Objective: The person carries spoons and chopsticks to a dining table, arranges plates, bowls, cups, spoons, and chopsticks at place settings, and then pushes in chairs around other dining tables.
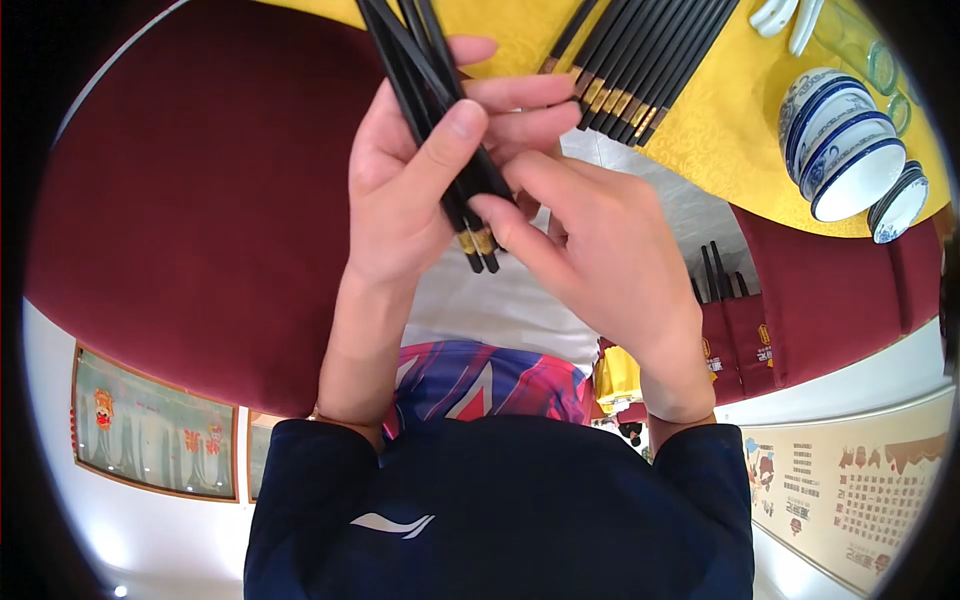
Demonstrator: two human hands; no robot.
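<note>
Several black chopsticks point(407, 75) with gold bands near their ends lie across my left hand point(395, 195). My left thumb presses over them, while the other fingers of that hand stretch out behind. Close to the banded ends, my right hand point(615, 235) has its thumb and fingers closed on the same chopsticks; some of its fingertips are hidden. Beyond my hands, a row of black chopsticks point(655, 60) with gold bands lies side by side on a yellow tablecloth point(715, 150).
On the right of the cloth are blue-and-white bowls point(858, 180) nested on their sides, small dishes point(900, 205), white spoons point(775, 15) and clear glasses point(882, 68). Dark red chairs point(200, 200) stand at both sides. More dark sticks point(712, 270) show below right.
</note>
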